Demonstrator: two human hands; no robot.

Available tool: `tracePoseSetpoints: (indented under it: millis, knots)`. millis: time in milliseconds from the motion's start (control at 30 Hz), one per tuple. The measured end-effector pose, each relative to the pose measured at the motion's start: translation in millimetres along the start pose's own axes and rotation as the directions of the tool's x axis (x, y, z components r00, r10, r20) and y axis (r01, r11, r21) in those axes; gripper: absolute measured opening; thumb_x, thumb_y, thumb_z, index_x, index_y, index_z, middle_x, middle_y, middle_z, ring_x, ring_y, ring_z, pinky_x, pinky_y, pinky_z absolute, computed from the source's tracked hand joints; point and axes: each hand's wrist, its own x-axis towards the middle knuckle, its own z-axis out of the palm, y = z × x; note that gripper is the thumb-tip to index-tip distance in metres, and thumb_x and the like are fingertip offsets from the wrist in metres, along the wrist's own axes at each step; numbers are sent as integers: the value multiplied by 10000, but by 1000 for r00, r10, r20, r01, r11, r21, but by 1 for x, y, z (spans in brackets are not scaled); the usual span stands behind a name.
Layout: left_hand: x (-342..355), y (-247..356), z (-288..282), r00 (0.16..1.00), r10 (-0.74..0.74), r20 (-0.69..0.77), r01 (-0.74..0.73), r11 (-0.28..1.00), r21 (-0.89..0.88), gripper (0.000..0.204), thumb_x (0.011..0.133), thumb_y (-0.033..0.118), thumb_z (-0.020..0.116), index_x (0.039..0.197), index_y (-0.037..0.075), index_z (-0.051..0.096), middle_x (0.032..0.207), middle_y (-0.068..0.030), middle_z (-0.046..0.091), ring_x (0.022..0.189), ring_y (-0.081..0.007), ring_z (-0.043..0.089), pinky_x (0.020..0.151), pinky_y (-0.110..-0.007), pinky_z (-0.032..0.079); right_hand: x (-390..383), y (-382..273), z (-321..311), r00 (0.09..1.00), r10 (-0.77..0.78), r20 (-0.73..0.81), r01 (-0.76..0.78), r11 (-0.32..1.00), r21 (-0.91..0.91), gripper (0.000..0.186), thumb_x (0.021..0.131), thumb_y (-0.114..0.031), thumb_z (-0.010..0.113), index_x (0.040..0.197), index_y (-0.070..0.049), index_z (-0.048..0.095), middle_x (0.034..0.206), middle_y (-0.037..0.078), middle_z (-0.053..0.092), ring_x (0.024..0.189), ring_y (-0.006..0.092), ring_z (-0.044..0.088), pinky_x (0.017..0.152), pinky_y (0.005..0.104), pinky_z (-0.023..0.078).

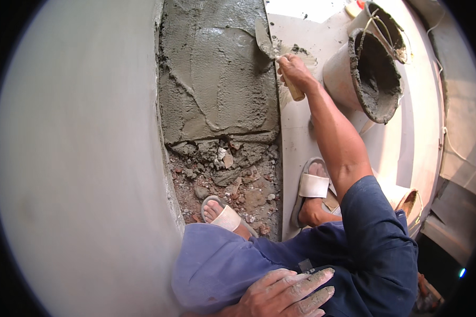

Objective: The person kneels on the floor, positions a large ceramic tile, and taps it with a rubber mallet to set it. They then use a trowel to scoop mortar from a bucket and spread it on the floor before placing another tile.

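My right hand (296, 73) is closed round the wooden handle of a trowel (263, 38), reaching forward and to the right. The trowel's blade, smeared grey, lies at the right edge of a strip of wet mortar (217, 79). That strip has a fairly flat surface with ridges and trowel marks. Its near edge stops at loose rubble (232, 185) of stones and broken bits. My left hand (291, 293), dusty with dried mortar, rests on my lap with its fingers stretched out, holding nothing.
A smooth grey wall (84, 158) runs along the left. To the right, mortar-coated buckets (341, 71) with rope handles stand or lean on the pale floor (301, 142). Another bucket (404, 198) lies near my right elbow. One sandalled foot (222, 212) is on the rubble, the other (313, 187) on the floor.
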Motion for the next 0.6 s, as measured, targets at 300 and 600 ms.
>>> tracePoseSetpoints:
  millis: [300,600]
  knots:
    - [5,-1,-3,999,-27,-21,27,1000,-4,398,807,208,737,1171,80,640,1275,-128,633,1000,-253,633,866,-390,497,-110,65,-10,954,-154,258,267,830,-490,388,969,-351,561,1069,19,620,966,259,677,889,412,664,794,453,506]
    - [4,-2,-1,997,-33,-72,27,997,-78,393,797,210,737,1151,68,647,1264,-139,632,1024,-257,635,877,-400,497,-125,55,-7,973,-35,230,141,874,-464,422,992,-356,521,1145,30,594,948,264,673,873,387,667,806,449,503]
